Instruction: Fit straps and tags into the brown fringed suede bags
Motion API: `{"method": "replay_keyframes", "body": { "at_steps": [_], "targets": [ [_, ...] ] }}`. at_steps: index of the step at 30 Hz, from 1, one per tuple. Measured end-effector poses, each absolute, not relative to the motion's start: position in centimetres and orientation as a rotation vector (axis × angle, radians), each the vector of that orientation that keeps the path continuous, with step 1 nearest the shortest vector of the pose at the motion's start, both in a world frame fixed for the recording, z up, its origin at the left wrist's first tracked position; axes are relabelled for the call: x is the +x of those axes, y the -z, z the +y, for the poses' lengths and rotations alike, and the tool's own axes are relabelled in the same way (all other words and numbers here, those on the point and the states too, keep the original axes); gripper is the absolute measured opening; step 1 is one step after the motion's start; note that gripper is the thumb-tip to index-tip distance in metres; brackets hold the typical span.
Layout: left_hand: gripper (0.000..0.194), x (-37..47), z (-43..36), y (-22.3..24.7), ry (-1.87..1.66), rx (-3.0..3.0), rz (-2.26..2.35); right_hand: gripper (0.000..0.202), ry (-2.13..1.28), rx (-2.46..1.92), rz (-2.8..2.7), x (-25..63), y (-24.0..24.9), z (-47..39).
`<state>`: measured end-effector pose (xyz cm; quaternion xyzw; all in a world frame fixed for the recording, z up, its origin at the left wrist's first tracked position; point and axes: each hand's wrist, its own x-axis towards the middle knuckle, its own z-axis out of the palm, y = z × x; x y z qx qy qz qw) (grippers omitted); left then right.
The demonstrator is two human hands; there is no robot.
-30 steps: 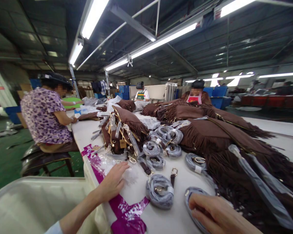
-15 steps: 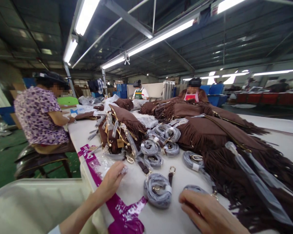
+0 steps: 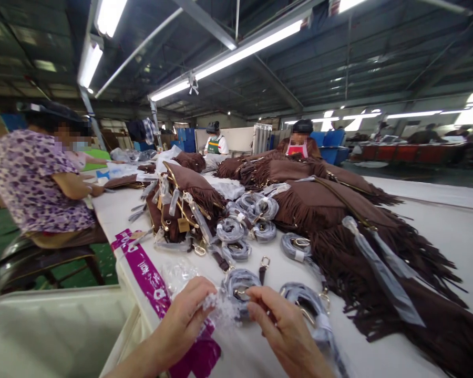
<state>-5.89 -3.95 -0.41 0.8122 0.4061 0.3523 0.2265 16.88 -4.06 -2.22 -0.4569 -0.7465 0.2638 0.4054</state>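
My left hand (image 3: pixel 191 307) is closed on a crumpled piece of clear plastic (image 3: pixel 223 310), which spreads out toward the right. Facing it, my right hand (image 3: pixel 278 320) has curled fingers, with thumb and forefinger a little apart and nothing visible between them. Its fingertips are in front of a coiled strap (image 3: pixel 236 278) in grey wrapping, near a metal clasp; whether they touch cannot be made out. Another wrapped strap coil (image 3: pixel 327 320) lies just right of my right hand, partly hidden by it. Purple printed tape (image 3: pixel 142 273) runs along the table edge under my left hand.
Brown fringed bags (image 3: pixel 362 215) are heaped on the right, more bags (image 3: pixel 181 210) with tags at centre left. Several wrapped strap coils (image 3: pixel 230 230) lie between. A pale bin (image 3: pixel 55 299) stands at lower left. A co-worker (image 3: pixel 43 178) sits on the left; two others sit at the back.
My right hand has left the strap coil at the right and moved left toward my left hand. My left hand has shifted slightly down and right with the plastic. The view has turned right.
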Motion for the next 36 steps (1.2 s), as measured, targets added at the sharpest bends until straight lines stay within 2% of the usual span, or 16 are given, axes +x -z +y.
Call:
{"method": "replay_keyframes", "body": {
  "at_steps": [10, 11, 14, 15, 16, 19, 24, 29, 32, 36],
  "targets": [
    [0.014, -5.4, -4.9, -0.1, -0.88, 2.304, 1.061, 0.021, -0.816, -1.086, -1.915, 16.0, 2.7, -4.1],
    [0.021, -5.4, -5.1, -0.2, -0.844, 2.34, 1.063, 0.021, -0.809, -1.076, -1.921, 15.9, 2.6, -4.2],
    [0.058, -4.7, -5.4, 0.3, -0.75, 2.474, 1.097, 0.02, -0.784, -1.038, -1.93, 15.5, 2.7, -4.5],
    [0.057, -4.2, -5.4, 0.7, -0.724, 2.502, 1.112, 0.019, -0.759, -1.024, -1.942, 15.3, 2.9, -4.6],
    [0.048, -3.7, -5.3, 1.2, -0.698, 2.522, 1.124, 0.02, -0.711, -1.009, -1.971, 15.1, 3.3, -4.6],
    [0.009, -2.3, -4.5, 2.6, -0.657, 2.626, 1.13, 0.02, -0.418, -1.01, -2.136, 14.8, 4.3, -4.6],
    [0.022, -4.3, -1.6, 3.8, -0.686, 2.925, 1.275, 0.017, -0.037, -1.294, -2.352, 17.7, 2.6, -3.7],
    [0.021, -9.2, 2.2, 3.5, -0.571, 2.916, 1.646, 0.022, -0.171, -1.587, -2.166, 23.4, -1.8, -2.4],
    [0.017, -9.2, 2.4, 2.7, -0.706, 2.844, 1.709, 0.024, -0.275, -1.605, -2.051, 24.8, -3.1, -2.4],
    [0.052, -5.5, 0.0, 1.1, -0.969, 2.82, 1.434, 0.027, -0.365, -1.54, -2.019, 24.0, -3.4, -2.9]
  ]
}}
